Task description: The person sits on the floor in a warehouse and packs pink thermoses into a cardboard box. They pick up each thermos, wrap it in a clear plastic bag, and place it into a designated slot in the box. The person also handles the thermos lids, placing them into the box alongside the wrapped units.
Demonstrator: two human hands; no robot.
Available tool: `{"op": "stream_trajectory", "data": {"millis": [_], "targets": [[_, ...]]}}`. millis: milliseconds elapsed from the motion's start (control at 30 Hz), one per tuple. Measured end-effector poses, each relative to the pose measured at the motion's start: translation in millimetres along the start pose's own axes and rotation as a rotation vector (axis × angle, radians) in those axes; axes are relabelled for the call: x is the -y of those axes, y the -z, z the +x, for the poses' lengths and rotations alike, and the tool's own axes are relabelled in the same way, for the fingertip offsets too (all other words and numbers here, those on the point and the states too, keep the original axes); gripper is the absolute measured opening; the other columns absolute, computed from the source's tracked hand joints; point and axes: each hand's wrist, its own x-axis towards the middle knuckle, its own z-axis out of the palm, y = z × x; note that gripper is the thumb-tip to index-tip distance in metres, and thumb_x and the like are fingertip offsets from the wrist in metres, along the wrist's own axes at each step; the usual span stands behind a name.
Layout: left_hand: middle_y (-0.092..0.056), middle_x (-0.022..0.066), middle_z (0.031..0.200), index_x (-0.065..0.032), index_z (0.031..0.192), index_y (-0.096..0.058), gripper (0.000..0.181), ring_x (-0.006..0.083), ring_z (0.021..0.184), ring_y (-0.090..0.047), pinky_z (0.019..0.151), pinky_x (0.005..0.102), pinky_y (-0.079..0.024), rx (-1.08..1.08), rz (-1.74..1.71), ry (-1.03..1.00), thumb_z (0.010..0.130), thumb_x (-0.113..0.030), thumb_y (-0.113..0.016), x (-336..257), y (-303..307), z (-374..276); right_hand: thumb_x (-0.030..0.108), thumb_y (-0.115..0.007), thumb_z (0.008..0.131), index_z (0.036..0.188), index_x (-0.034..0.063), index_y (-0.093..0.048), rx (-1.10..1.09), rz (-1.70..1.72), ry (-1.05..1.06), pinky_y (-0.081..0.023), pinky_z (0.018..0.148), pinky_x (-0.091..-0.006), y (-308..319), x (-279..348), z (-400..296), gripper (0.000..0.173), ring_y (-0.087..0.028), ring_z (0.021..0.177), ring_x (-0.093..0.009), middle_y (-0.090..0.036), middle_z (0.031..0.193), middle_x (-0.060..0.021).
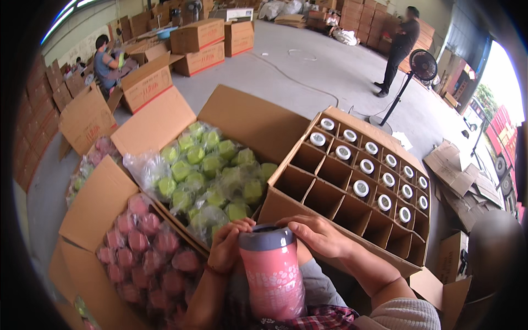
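A pink container (272, 280) with a grey rim and a white printed pattern rests upright at my lap, covered in clear plastic film. My left hand (231, 243) grips its rim on the left. Across the top right of that rim lies my right hand (319, 235), thumb at the edge. Just beyond my hands is a carton of bagged green items (212, 159). To the left, a second carton holds bagged pink items (142, 243). On the right, a divided carton (340, 229) has several white-lidded containers (361, 188) in its cells; its nearest cells show bare cardboard.
A pedestal fan (423, 64) stands beyond the divided carton, its cable (288, 78) crossing the floor. Flattened cardboard (453, 165) lies at right. One person (108, 62) sits at left among cartons (198, 35); another (402, 45) stands near the fan.
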Motion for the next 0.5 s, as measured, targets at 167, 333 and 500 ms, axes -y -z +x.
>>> {"op": "stream_trajectory", "data": {"millis": [167, 333, 500], "targets": [[-0.065, 0.0092, 0.101, -0.0001, 0.097, -0.063, 0.015, 0.0232, 0.094, -0.061, 0.09, 0.0357, -0.046, 0.101, 0.553, 0.038, 0.095, -0.014, -0.06, -16, -41, 26, 0.043, -0.047, 0.1, 0.125, 0.003, -0.059, -0.055, 1.002, -0.344, -0.049, 0.095, -0.0377, -8, -50, 28, 0.049, -0.064, 0.1, -0.027, -0.067, 0.107, -0.0146], [-0.066, 0.0136, 0.097, 0.0, 0.097, -0.064, 0.021, 0.0214, 0.101, -0.059, 0.095, 0.0357, -0.042, 0.223, 1.219, -0.18, 0.085, -0.015, -0.072, -41, -86, 29, 0.047, -0.047, 0.098, 0.126, -0.0012, -0.054, -0.096, 1.354, -0.603, -0.048, 0.095, -0.0375, -48, -42, 47, 0.057, -0.063, 0.1, -0.024, -0.065, 0.108, -0.0147], [-0.066, 0.0105, 0.103, -0.0043, 0.097, -0.065, 0.02, 0.0283, 0.128, -0.044, 0.112, 0.045, -0.028, 0.096, -0.011, 0.008, 0.093, -0.024, -0.063, 4, -3, 5, 0.047, -0.036, 0.103, 0.121, -0.0044, -0.058, 0.04, 0.205, -0.038, -0.046, 0.095, -0.0373, -6, -14, 9, 0.059, -0.063, 0.107, -0.027, -0.065, 0.113, -0.0194]]}}
